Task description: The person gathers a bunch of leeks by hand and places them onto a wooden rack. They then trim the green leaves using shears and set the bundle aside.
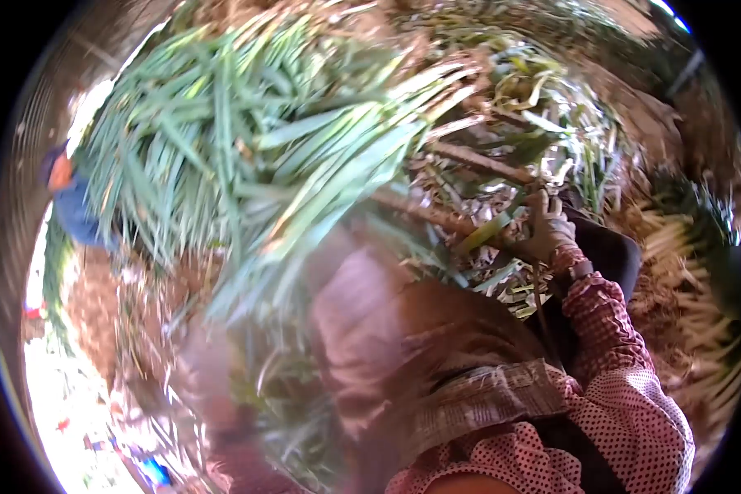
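Observation:
My right hand (545,226), in a dirty pale glove, has its fingers curled beside a broad green leaf (490,230). What it grips, if anything, I cannot make out. Two brown wooden sticks (482,162) run among leaf scraps just left of it. A large heap of leeks or big green onions (296,140), with long green leaves, spreads across the upper left in front of my knees. My left hand (207,362) is a blur at the lower left, low beside the leaves; its fingers are smeared by motion.
Pale stalks with roots (679,263) lie in a row at the right. A person in blue (81,210) is at the far left, beyond the heap. Leaf scraps (535,284) litter the ground between my legs. More leaves (576,107) lie at the upper right.

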A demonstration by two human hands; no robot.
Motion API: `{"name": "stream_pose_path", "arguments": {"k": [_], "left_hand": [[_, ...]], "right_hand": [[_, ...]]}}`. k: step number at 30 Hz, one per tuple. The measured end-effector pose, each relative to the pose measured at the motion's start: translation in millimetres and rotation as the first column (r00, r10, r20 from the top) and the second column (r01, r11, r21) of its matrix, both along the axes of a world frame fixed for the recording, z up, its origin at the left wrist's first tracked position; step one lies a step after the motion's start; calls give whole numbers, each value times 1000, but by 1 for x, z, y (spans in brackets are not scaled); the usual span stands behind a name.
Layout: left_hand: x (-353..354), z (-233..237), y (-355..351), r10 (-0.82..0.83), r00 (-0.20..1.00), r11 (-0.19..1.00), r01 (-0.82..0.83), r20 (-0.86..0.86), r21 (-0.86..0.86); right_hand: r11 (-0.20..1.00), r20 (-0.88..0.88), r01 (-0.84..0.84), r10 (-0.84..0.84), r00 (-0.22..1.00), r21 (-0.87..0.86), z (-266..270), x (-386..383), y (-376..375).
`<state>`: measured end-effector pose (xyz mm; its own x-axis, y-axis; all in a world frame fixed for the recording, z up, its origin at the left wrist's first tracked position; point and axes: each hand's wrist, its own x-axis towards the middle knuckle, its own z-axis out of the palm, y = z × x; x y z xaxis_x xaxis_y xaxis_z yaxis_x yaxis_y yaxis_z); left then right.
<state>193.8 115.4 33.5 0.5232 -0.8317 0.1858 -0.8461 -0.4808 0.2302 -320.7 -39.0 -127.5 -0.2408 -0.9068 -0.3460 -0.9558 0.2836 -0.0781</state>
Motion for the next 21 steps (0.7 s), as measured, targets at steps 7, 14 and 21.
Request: {"name": "stream_pose_path", "arguments": {"k": [7, 14, 21], "left_hand": [[-163, -88, -239, -813, 575, 582, 806, 92, 103], [-236, -204, -351, -576, 574, 817, 364, 583, 448], [-283, -58, -337, -720, 679, 569, 456, 146, 685]], "right_hand": [[982, 658, 190, -157, 736, 22, 24, -27, 6], [996, 996, 45, 83, -45, -81, 6, -20, 23], [945, 942, 69, 309, 134, -320, 11, -22, 20]]}}
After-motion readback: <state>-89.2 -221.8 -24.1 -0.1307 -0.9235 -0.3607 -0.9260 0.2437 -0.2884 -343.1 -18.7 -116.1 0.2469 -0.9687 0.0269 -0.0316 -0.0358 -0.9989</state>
